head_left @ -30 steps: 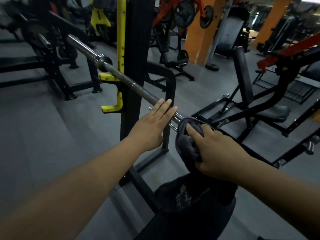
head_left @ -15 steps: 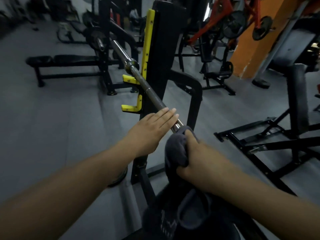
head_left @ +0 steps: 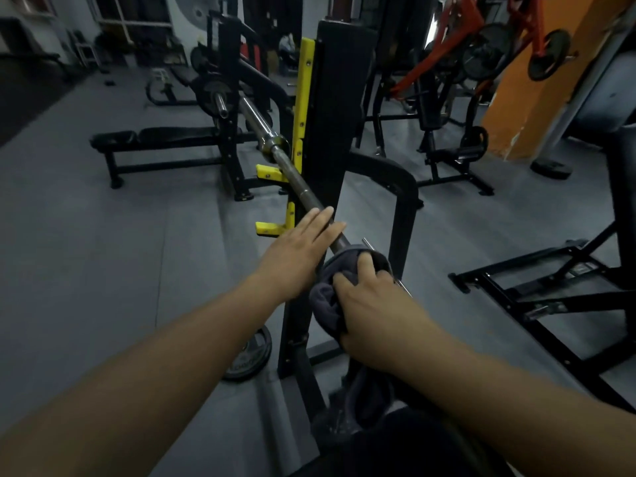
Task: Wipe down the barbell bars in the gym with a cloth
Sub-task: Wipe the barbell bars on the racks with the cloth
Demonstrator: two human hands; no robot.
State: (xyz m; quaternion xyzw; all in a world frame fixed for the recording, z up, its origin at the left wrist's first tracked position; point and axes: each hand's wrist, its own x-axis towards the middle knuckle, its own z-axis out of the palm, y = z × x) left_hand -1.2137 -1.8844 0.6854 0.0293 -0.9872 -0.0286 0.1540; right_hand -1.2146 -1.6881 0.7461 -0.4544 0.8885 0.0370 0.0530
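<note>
The right hand (head_left: 371, 315), gripping the cloth (head_left: 327, 304) round the barbell bar (head_left: 303, 191), has slid beside the flat-fingered left hand (head_left: 296, 249), so wiping advances.

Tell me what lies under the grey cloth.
The barbell bar runs into the cloth, which the right hand grips around it. The wrapped stretch of bar is hidden.

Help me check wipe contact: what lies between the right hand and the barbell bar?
The dark cloth, bunched over the barbell bar beneath the right hand; the head view shows it.
</note>
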